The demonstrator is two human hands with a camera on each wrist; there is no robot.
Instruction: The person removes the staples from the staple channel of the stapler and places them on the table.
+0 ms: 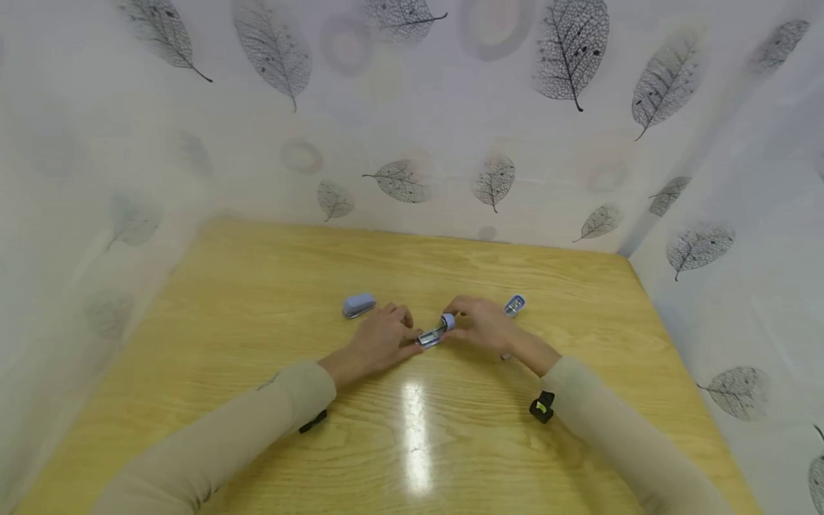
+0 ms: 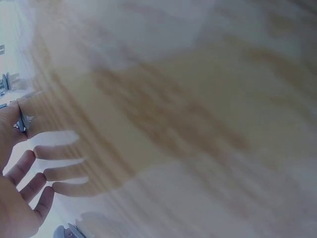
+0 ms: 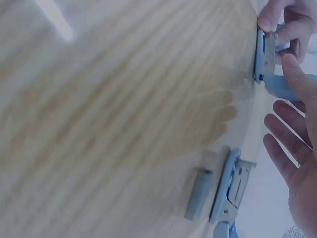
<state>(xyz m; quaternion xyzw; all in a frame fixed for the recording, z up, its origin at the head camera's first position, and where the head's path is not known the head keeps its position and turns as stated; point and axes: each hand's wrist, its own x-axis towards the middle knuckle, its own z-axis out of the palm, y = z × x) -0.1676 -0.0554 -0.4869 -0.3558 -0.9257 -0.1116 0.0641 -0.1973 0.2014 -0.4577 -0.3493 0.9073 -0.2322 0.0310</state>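
Observation:
Between the two hands is a small blue stapler, its top swung up from the metal tray and base. My left hand pinches the base end with thumb and index finger. At the other end, my right hand grips the raised blue top; in the right wrist view its thumb lies along that top, with the other fingers spread. The left wrist view catches my left hand at its edge, the other fingers loosely bent.
A closed blue stapler stands on the wooden table left of the hands. Another, opened stapler lies by my right hand, partly hidden in the head view. Beside it is a grey bar like a staple strip. Leaf-patterned curtains border the table.

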